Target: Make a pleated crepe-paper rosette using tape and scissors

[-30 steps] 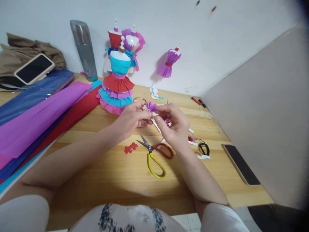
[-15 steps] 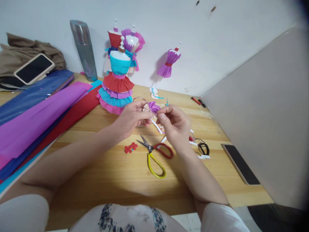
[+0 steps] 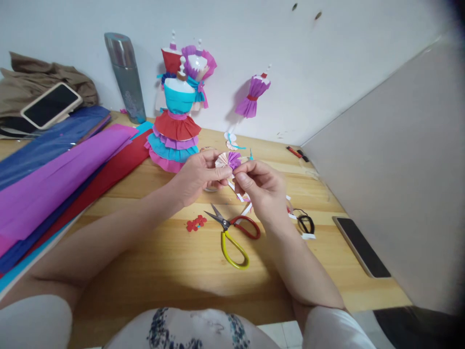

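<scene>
A small pleated paper rosette (image 3: 228, 159), cream on its left and purple on its right, is held up above the table between both hands. My left hand (image 3: 199, 175) pinches its lower left side, thumb across the front. The thumb and forefinger of my right hand (image 3: 257, 182) close on its right edge. Scissors (image 3: 225, 224) with one red and one yellow handle lie below the hands, blades slightly apart. Small red paper flowers (image 3: 196, 223) rest left of the blades. White strips (image 3: 247, 209) lie partly hidden behind my right hand.
Mannequins in paper dresses (image 3: 178, 123) and one in purple (image 3: 253, 97) stand at the back. A bottle (image 3: 127, 82), coloured paper sheets (image 3: 72, 179) and a phone (image 3: 52, 105) are left; another phone (image 3: 361, 246) and a black coil (image 3: 305, 224) are right.
The rosette has turned more toward the camera and looks more spread out, showing more of its cream pleats. Both hands keep nearly the same place and hold.
</scene>
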A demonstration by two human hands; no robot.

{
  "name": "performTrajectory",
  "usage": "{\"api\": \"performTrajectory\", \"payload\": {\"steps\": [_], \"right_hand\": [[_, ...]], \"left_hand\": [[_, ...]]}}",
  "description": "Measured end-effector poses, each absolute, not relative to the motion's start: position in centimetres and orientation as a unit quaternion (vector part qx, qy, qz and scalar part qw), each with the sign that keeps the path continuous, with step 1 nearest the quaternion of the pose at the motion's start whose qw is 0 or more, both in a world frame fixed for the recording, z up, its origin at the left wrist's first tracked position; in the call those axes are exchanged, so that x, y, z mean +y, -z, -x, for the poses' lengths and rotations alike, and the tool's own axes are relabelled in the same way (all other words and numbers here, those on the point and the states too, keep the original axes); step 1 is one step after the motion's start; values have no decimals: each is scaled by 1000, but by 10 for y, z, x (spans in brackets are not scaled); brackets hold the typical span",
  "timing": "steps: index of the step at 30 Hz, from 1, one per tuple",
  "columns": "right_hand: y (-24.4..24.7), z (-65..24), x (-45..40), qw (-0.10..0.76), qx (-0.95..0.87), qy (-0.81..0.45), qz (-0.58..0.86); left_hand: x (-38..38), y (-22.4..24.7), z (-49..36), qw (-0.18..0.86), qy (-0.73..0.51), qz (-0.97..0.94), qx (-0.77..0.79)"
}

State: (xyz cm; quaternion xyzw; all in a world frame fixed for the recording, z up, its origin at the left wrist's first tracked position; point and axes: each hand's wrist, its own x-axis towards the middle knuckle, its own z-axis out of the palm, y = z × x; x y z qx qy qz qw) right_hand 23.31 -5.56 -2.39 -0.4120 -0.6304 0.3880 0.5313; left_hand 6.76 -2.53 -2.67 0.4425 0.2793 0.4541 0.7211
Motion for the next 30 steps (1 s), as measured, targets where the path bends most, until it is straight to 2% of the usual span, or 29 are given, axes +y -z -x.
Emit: {"api": "performTrajectory", "payload": {"steps": [4,7,10,13,15,17,19,22,24,30], "right_hand": [[22,-232,-55,518,-636,-398,411],[21,-234,-55,501,-680,-343,411],[23,-243,-55,489,-757,-179,395],[28,-252,-55,482,-819,31,310],[30,-255,-55,500,-816,100,273],[31,-252,-56,546,-773,69,316],[30,-247,-55,577,-722,-41,381],[29,-240,-49,561,-670,-235,426],[28,-237,-44,539,-645,-318,439],[24,-238,-40,535,-595,-385,460]], "left_hand": [[-24,31,-67,718,-451,-451,279],[-24,32,-68,718,-452,-447,283],[-24,31,-68,720,-451,-445,284],[-23,29,-67,718,-463,-435,283],[-23,28,-67,717,-468,-431,285],[-23,28,-67,714,-464,-435,291],[-23,30,-68,704,-463,-449,298],[-24,31,-68,670,-471,-484,308],[-24,32,-69,649,-475,-502,318],[-23,31,-68,633,-469,-519,331]]}}
